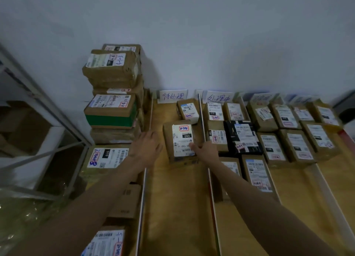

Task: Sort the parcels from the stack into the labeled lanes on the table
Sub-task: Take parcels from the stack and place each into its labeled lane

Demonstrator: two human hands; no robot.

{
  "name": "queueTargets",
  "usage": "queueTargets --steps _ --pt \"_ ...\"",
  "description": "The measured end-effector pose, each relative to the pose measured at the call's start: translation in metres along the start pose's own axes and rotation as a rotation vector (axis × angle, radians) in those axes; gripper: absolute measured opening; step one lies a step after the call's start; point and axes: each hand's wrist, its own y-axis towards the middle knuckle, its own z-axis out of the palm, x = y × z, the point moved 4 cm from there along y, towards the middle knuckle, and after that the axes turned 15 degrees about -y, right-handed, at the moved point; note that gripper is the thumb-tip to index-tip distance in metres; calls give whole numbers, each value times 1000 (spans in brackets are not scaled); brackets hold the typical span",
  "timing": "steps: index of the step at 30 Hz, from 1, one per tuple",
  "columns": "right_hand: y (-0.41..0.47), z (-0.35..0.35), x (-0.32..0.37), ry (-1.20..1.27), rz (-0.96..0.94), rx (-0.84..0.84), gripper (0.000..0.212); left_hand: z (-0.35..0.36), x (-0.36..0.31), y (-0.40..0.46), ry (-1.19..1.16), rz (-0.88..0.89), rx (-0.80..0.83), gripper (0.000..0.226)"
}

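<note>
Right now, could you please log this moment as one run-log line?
step: placing parcel in first lane | right hand: on parcel's near right corner | left hand: open, beside parcel | stack: left

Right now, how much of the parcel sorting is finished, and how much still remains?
Done: many parcels already lie in the lanes, one small box in the leftmost lane, more to the right. In hand: the parcel marked 090 lies in the leftmost lane; the right hand touches its near corner, the left hand is beside it, open. Left: a tall stack by the wall, plus other parcels below it.
</note>
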Motion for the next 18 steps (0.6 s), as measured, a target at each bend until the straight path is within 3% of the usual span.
queueTargets --steps 9,18 --pt "121 35 44 -15 -49 100 43 44 23 68 -5 -130 38 53" --pt "164 64 50 -43 -28 132 40 82 24 101 -27 -95 69 47"
